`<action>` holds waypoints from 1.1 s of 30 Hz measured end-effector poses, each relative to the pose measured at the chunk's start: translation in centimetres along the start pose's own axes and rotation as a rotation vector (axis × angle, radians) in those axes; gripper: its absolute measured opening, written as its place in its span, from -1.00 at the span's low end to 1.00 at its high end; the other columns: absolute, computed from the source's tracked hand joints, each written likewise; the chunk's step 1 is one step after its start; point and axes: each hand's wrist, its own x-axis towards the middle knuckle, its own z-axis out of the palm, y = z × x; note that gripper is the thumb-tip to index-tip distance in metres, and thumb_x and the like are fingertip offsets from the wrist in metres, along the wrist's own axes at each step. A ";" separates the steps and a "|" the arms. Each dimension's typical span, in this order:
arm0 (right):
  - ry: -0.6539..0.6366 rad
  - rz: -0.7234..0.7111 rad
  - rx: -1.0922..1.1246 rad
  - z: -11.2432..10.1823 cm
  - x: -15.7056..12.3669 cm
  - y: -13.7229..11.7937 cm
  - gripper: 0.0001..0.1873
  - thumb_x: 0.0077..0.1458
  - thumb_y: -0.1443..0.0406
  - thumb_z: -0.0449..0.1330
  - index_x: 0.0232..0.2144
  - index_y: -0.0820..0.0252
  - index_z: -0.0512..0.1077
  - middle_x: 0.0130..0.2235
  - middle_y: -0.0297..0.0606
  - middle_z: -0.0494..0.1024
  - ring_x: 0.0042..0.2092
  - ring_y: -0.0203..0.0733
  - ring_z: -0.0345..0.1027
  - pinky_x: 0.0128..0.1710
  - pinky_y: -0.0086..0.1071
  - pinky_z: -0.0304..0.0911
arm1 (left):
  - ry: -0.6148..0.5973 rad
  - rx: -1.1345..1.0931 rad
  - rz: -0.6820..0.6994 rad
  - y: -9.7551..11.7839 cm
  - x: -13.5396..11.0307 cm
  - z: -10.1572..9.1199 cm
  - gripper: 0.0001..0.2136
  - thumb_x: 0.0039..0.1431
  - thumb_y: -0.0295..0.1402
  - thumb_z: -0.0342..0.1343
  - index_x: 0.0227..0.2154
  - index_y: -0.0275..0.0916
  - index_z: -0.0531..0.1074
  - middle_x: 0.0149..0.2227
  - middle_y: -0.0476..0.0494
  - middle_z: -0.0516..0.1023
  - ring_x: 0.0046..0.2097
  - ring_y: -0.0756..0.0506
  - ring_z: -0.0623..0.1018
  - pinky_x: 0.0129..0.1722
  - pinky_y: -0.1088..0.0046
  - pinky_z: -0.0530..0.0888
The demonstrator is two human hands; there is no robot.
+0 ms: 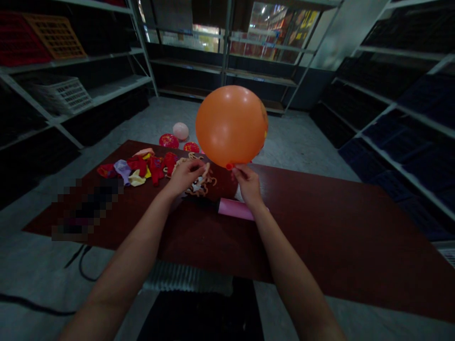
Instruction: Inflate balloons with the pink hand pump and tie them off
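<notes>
An inflated orange balloon [231,124] floats above the dark red table [320,222]. My right hand [248,185] pinches its red neck at the bottom. My left hand [185,175] is beside it, fingers curled together near the neck; I cannot see anything in them. A pink hand pump [234,209] lies on the table just under my right wrist. A pile of flat, uninflated balloons [142,168] in red, yellow and purple lies to the left of my left hand.
Beyond the table's far edge, a pale pink balloon [180,130] and two red balloons [169,140] rest on the grey floor. Metal shelving with crates lines the left, back and right walls. A cable runs across the floor at lower left.
</notes>
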 end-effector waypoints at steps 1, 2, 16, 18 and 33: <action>-0.003 0.000 -0.003 0.0 0.0 0.1 -0.70 0.06 0.02 0.32 -0.32 0.10 0.55 -0.42 -0.37 0.52 -0.45 -0.33 0.31 -0.41 -0.38 0.29 | -0.020 -0.073 -0.008 0.0 0.0 0.1 -0.68 0.24 -0.08 0.15 -0.38 -0.27 0.53 -0.38 -0.15 0.55 -0.35 -0.11 0.51 -0.33 0.38 0.44; -0.006 0.000 -0.007 0.0 0.1 0.1 -0.69 0.06 0.01 0.31 -0.32 0.10 0.56 -0.42 -0.37 0.52 -0.44 -0.33 0.32 -0.41 -0.38 0.29 | -0.029 -0.137 -0.016 0.1 0.0 0.2 -0.66 0.28 -0.07 0.11 -0.33 -0.27 0.53 -0.34 -0.18 0.58 -0.32 -0.12 0.54 -0.30 0.36 0.47; -0.002 0.013 -0.007 0.0 0.2 0.3 -0.68 0.06 0.00 0.31 -0.29 0.09 0.57 -0.37 -0.34 0.56 -0.44 -0.34 0.31 -0.44 -0.40 0.28 | 0.130 0.314 0.016 -1.8 0.6 -0.7 -0.63 0.35 -0.13 -0.02 -0.37 -0.26 0.57 -0.29 -0.20 0.58 -0.17 -0.19 0.55 -0.13 0.29 0.47; 0.005 0.007 0.005 0.0 0.1 0.4 -0.70 0.06 0.02 0.31 -0.29 0.09 0.56 -0.38 -0.35 0.55 -0.44 -0.34 0.31 -0.43 -0.40 0.28 | 0.098 0.344 0.063 -1.3 0.5 -0.5 -0.66 0.34 -0.18 -0.01 -0.30 -0.26 0.61 -0.19 -0.22 0.60 -0.08 -0.20 0.55 -0.04 0.28 0.45; 0.014 0.012 -0.005 0.1 0.2 0.4 -0.69 0.08 -0.01 0.28 -0.28 0.05 0.56 -0.42 -0.38 0.52 -0.44 -0.32 0.32 -0.45 -0.40 0.27 | 0.019 0.385 0.054 0.2 0.1 -0.4 -0.69 0.23 -0.32 0.05 -0.12 -0.26 0.66 -0.12 -0.17 0.65 -0.04 -0.22 0.55 0.00 0.30 0.45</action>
